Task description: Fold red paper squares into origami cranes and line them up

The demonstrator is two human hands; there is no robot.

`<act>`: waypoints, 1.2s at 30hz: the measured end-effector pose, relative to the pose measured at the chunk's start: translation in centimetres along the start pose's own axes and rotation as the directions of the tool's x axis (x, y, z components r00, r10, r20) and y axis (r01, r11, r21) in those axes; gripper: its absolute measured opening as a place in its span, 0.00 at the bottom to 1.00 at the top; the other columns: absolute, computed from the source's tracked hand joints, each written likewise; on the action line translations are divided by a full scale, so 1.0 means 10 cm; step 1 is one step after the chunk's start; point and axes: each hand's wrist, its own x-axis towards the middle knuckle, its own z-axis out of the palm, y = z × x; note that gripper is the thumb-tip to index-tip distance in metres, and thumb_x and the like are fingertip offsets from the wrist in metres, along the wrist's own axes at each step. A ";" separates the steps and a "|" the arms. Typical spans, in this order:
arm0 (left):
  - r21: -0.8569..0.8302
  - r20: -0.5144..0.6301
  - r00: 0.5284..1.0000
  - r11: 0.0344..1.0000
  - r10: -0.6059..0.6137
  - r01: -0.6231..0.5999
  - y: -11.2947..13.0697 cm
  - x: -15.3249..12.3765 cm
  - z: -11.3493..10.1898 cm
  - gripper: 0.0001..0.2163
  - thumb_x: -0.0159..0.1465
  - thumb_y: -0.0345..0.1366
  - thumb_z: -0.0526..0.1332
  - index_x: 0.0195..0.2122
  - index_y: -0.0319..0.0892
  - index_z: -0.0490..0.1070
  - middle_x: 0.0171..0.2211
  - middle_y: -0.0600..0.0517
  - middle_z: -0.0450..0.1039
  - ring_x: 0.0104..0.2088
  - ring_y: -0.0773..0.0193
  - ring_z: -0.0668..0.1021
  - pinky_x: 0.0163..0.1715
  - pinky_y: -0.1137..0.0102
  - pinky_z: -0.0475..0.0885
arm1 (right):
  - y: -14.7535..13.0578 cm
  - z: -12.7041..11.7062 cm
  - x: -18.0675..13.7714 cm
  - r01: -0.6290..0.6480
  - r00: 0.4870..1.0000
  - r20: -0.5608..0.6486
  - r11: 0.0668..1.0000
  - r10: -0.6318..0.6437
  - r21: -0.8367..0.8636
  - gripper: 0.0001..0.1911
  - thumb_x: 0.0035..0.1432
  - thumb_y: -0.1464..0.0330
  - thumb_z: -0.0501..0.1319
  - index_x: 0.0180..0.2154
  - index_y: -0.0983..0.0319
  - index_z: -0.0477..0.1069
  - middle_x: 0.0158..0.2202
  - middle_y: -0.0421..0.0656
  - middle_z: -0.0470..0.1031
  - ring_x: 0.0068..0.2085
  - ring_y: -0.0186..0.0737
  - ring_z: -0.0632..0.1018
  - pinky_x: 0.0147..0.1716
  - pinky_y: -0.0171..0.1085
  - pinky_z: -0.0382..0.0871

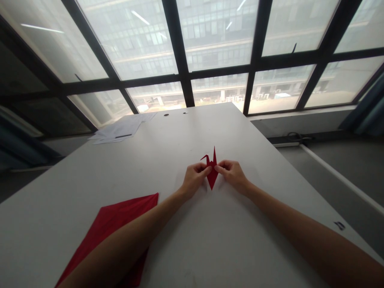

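A small red origami crane (212, 176) is held just above the white table, between my two hands. Its bent head points up to the left and its straight tail rises on the right. A folded wing hangs downward as a point toward me. My left hand (195, 178) pinches the crane's left edge between thumb and fingers. On the opposite edge, my right hand (234, 174) pinches it the same way. Beneath my left forearm lies a larger sheet of red paper (120, 216), partly hidden by the arm.
The white table (180, 148) stretches away toward large windows. White papers (120, 128) with a dark pen (123, 136) on them lie at the far left. Near the right edge sits a small dark mark or scrap (339, 225). A white pipe (342, 176) runs beyond that edge.
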 end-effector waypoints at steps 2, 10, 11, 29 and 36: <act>0.004 0.022 1.000 1.000 -0.006 0.006 0.00 0.00 0.00 0.14 0.56 0.45 0.70 0.31 0.37 0.79 0.29 0.49 0.79 0.28 0.65 0.76 0.29 0.71 0.70 | 0.00 -0.01 0.00 -0.013 1.000 -0.013 1.000 0.013 0.019 0.13 0.52 0.59 0.67 0.28 0.63 0.77 0.27 0.42 0.78 0.28 0.37 0.74 0.30 0.36 0.66; 0.001 0.069 0.997 1.000 0.027 -0.027 -0.05 0.01 -0.01 0.14 0.57 0.45 0.70 0.29 0.38 0.77 0.27 0.49 0.77 0.27 0.65 0.75 0.28 0.71 0.70 | -0.01 0.00 -0.02 0.009 1.000 -0.013 0.999 -0.008 0.043 0.11 0.52 0.60 0.68 0.32 0.62 0.79 0.31 0.44 0.81 0.32 0.40 0.77 0.34 0.37 0.69; 0.014 0.078 0.996 0.999 0.035 -0.036 -0.04 0.01 -0.01 0.13 0.57 0.45 0.70 0.29 0.38 0.77 0.27 0.49 0.77 0.27 0.65 0.75 0.28 0.71 0.69 | -0.02 0.01 -0.02 0.018 0.999 -0.031 0.999 -0.016 0.051 0.11 0.52 0.60 0.68 0.32 0.62 0.79 0.31 0.44 0.81 0.32 0.40 0.77 0.34 0.38 0.70; 0.031 0.087 0.984 0.987 0.154 -0.158 -0.04 0.03 -0.01 0.26 0.60 0.34 0.67 0.59 0.45 0.66 0.50 0.44 0.75 0.48 0.58 0.77 0.46 0.63 0.73 | 0.01 -0.17 0.03 0.291 0.934 -0.067 0.856 -0.351 -0.428 0.03 0.57 0.68 0.63 0.33 0.57 0.76 0.35 0.44 0.78 0.42 0.46 0.74 0.45 0.45 0.67; 0.156 -0.153 0.971 0.975 0.182 -0.158 -0.14 0.08 -0.01 0.22 0.56 0.23 0.58 0.52 0.43 0.70 0.46 0.46 0.75 0.47 0.59 0.77 0.46 0.64 0.73 | 0.13 -0.25 0.10 0.247 0.956 -0.006 0.815 -0.294 -0.524 0.04 0.56 0.70 0.63 0.31 0.58 0.77 0.33 0.43 0.77 0.40 0.45 0.74 0.45 0.43 0.65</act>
